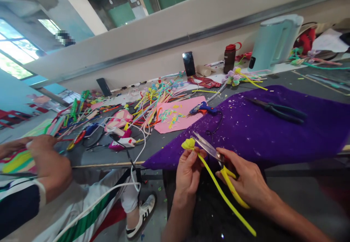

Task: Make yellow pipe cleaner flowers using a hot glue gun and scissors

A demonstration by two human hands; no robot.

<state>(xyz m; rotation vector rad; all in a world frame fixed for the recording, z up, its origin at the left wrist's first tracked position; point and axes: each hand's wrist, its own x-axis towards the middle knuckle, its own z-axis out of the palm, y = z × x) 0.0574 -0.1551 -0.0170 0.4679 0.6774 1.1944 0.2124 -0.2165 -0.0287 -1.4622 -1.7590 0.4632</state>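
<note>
My left hand (pixel 188 171) pinches a yellow pipe-cleaner flower (pixel 188 144) just below its fluffy head. The long yellow stem (pixel 224 194) hangs from my fingers down to the lower right. My right hand (pixel 243 174) is wrapped round the yellow handles of a pair of scissors (pixel 208 148). The metal blades point up and left, their tips just above and right of the flower head. Both hands are at the table's front edge, before a purple cloth (pixel 254 136) sprinkled with small bits of fluff.
Pliers (pixel 279 110) lie on the cloth. A blue glue gun (pixel 203 108) rests by pink paper (pixel 166 120) with cut pieces. Behind stand a phone (pixel 188 64), a bottle (pixel 230 59) and a kettle (pixel 273 43). A person (pixel 51 165) works at the left beside piled pipe cleaners (pixel 153 100).
</note>
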